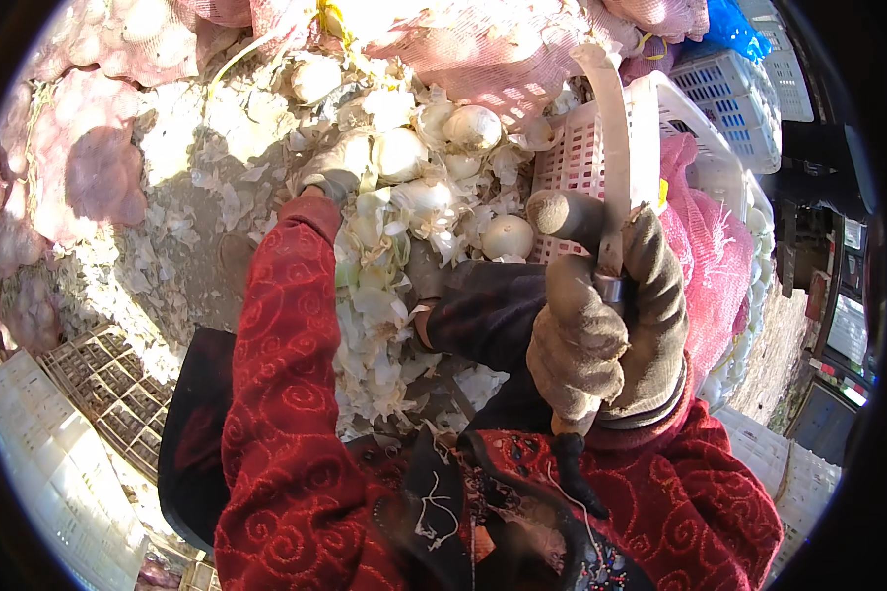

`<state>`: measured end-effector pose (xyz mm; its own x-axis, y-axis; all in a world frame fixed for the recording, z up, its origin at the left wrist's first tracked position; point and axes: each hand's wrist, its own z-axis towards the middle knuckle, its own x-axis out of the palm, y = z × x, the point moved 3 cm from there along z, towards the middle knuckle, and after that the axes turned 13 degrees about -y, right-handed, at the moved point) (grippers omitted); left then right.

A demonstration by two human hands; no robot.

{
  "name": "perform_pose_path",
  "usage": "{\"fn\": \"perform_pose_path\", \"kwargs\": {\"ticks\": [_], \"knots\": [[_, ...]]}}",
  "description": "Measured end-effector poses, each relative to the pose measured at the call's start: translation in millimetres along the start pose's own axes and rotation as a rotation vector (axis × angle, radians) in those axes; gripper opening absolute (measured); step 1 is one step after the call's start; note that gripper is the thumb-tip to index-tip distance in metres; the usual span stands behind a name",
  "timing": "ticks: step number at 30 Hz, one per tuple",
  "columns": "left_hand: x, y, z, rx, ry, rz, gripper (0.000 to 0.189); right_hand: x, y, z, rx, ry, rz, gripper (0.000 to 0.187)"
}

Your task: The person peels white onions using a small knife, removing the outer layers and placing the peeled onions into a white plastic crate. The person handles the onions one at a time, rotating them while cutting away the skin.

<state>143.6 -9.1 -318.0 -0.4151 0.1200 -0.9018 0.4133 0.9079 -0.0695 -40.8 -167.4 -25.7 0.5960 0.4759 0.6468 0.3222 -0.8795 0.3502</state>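
My gloved right hand [599,325] grips a knife with a curved blade [612,140]. A metal ferrule [607,287] joins blade and handle, and the blade points away from me. My gloved left hand [338,164] reaches down into a heap of onions and peelings, against the left side of a pale onion [400,155]. Glare and the glove hide whether its fingers close around anything. Another onion [473,128] lies a little farther right, and one more onion [508,237] rests near the right glove. Loose onion skins [373,332] cover the ground below the left hand.
A white plastic crate [573,155] with a pink mesh sack [698,244] over it stands at right. Filled mesh sacks [89,159] line the left and far sides. More crates [732,103] stand at far right; a slatted crate [111,391] lies lower left.
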Motion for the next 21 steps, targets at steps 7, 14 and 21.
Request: {"fn": "perform_pose_path", "kwargs": {"ticks": [7,14,21], "knots": [[4.1,-7.7,-16.8,-0.033,0.112,-0.032,0.034,4.6,-0.6,0.0,-0.082,-0.049,-0.067,0.056],[16.3,-6.3,-42.3,-0.071,0.184,-0.074,0.044,2.0,-0.6,2.1,-0.064,-0.035,-0.052,0.054],[-12.0,18.4,-35.3,-0.237,-0.008,-0.518,0.056,0.0,1.7,-3.9,-0.149,-0.154,-0.298,0.051]]}}
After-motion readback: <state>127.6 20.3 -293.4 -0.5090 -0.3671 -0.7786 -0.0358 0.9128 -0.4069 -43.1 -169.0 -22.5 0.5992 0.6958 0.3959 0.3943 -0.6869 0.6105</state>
